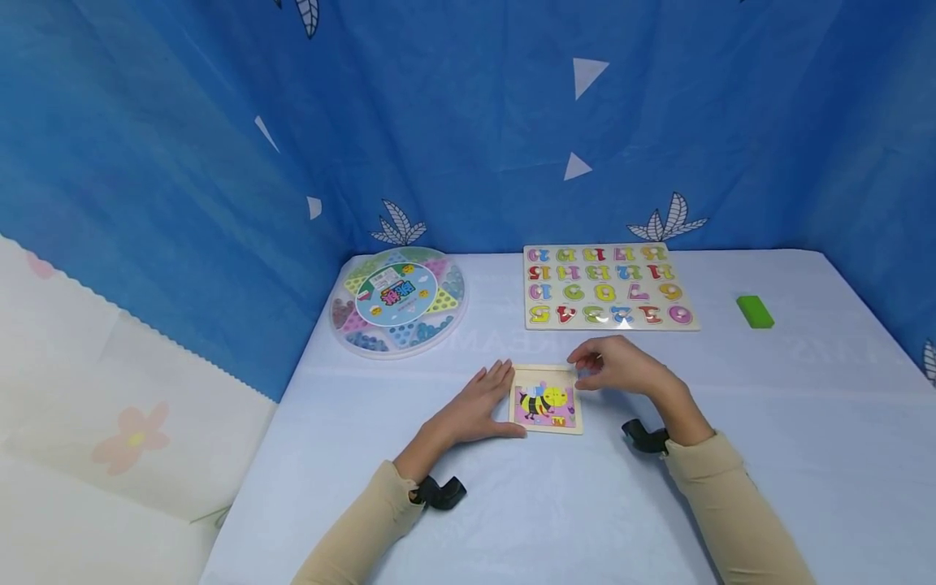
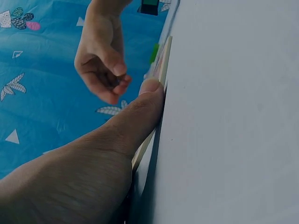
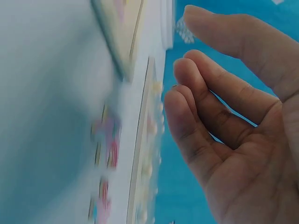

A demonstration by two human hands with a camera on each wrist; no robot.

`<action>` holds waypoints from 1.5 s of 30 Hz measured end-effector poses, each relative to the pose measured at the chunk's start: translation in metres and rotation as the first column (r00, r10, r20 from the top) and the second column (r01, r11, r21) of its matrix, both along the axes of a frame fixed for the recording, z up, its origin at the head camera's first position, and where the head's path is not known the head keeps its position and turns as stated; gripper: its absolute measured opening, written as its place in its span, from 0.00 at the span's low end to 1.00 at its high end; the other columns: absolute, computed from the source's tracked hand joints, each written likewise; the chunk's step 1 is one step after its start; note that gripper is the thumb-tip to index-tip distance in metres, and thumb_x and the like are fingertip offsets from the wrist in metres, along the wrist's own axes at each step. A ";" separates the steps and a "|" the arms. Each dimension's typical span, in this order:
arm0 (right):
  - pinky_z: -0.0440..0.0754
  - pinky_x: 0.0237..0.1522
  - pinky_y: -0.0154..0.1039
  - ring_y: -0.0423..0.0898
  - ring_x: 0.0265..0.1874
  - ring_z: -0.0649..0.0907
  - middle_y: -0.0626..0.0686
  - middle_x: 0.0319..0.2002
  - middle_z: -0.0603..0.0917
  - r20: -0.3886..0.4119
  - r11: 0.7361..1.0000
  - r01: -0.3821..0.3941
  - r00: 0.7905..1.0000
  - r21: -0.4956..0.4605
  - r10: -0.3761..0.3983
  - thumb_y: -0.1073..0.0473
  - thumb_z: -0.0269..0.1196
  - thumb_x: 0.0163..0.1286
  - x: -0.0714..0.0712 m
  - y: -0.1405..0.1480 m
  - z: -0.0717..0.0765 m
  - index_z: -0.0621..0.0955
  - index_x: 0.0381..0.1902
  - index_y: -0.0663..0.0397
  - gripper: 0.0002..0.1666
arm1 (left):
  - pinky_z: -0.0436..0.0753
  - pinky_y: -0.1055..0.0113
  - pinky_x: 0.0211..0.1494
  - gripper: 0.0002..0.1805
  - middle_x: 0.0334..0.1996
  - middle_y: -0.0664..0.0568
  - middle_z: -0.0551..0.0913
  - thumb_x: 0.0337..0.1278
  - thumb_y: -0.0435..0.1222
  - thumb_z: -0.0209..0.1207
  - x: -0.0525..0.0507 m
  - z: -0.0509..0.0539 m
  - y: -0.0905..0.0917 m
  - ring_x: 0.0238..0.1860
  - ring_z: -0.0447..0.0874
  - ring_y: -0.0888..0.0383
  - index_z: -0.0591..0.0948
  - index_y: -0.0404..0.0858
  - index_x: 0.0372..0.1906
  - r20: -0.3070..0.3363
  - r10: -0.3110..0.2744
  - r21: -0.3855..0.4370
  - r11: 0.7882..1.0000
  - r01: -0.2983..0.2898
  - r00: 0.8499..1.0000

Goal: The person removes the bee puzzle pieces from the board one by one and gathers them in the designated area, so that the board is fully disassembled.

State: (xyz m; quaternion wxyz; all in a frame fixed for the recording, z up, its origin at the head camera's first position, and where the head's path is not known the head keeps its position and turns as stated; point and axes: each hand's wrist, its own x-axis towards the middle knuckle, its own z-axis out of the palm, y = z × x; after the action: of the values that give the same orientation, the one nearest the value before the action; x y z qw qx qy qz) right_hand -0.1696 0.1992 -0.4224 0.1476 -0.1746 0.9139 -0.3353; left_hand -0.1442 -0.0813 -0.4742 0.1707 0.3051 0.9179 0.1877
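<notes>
A small square bee puzzle (image 1: pixel 537 404) lies in a light wooden frame (image 1: pixel 541 368) on the table; a bare wood strip shows above the picture. My left hand (image 1: pixel 478 406) rests at the frame's left side, fingers straight by the upper corner and thumb along the lower edge. In the left wrist view the thumb (image 2: pixel 133 114) presses against the frame's edge. Just past the frame's upper right corner hovers my right hand (image 1: pixel 617 366), its fingers loosely bent. The right wrist view shows nothing between its thumb and fingers. Small colored pieces (image 3: pixel 110 135) appear blurred below it there.
Behind the frame stands a wooden number puzzle board (image 1: pixel 610 288). A round game box with a clear lid (image 1: pixel 398 301) lies at the back left. A green block (image 1: pixel 755 312) sits at the back right. Blue curtain (image 1: pixel 475 122) borders the table.
</notes>
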 end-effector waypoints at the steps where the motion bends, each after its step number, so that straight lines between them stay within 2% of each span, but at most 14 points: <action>1: 0.81 0.40 0.36 0.47 0.35 0.77 0.54 0.37 0.84 0.006 1.000 -0.012 1.000 -0.001 0.012 0.59 0.76 0.52 0.000 -0.004 0.001 0.85 0.46 0.59 0.22 | 0.43 0.57 0.82 0.59 0.80 0.51 0.41 0.52 0.65 0.60 0.000 0.000 0.000 0.80 0.35 0.57 0.46 0.39 0.78 -0.001 0.000 -0.005 1.000 0.000 1.000; 9: 0.82 0.43 0.38 0.44 0.35 0.78 0.50 0.38 0.85 0.041 0.997 -0.070 0.997 0.020 0.069 0.59 0.75 0.53 -0.002 -0.032 0.001 0.84 0.47 0.59 0.23 | 0.43 0.56 0.82 0.58 0.80 0.51 0.41 0.53 0.65 0.60 0.000 0.004 0.001 0.80 0.35 0.57 0.46 0.39 0.78 0.001 0.001 -0.006 1.000 -0.001 1.000; 13: 0.82 0.44 0.37 0.43 0.34 0.78 0.49 0.38 0.85 0.060 0.995 -0.098 0.994 0.032 0.096 0.58 0.75 0.53 -0.001 -0.044 0.000 0.84 0.47 0.58 0.23 | 0.42 0.56 0.82 0.58 0.80 0.51 0.41 0.53 0.65 0.59 0.000 0.002 0.000 0.80 0.35 0.57 0.46 0.40 0.78 -0.002 -0.001 -0.012 1.000 0.001 1.000; 22: 0.79 0.38 0.32 0.40 0.31 0.77 0.47 0.35 0.85 0.020 0.983 -0.176 0.984 0.059 0.175 0.58 0.75 0.53 -0.002 -0.062 -0.013 0.85 0.43 0.56 0.19 | 0.43 0.55 0.81 0.58 0.80 0.51 0.40 0.54 0.65 0.59 0.000 -0.001 -0.001 0.80 0.35 0.56 0.45 0.39 0.78 -0.012 -0.011 -0.006 1.000 0.011 1.000; 45: 0.79 0.39 0.33 0.42 0.32 0.76 0.47 0.33 0.81 0.058 0.983 -0.159 0.986 0.087 0.155 0.60 0.75 0.54 0.004 -0.074 -0.016 0.84 0.44 0.55 0.19 | 0.43 0.55 0.82 0.58 0.80 0.50 0.41 0.53 0.65 0.59 -0.001 -0.002 -0.001 0.80 0.34 0.56 0.45 0.39 0.78 -0.020 -0.017 -0.001 1.000 0.017 1.000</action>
State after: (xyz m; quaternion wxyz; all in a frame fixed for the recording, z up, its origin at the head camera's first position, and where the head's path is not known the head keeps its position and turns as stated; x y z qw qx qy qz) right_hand -0.1660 0.1247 -0.4387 0.2045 -0.2306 0.9076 -0.2850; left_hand -0.1450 -0.0826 -0.4762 0.1631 0.3146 0.9171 0.1829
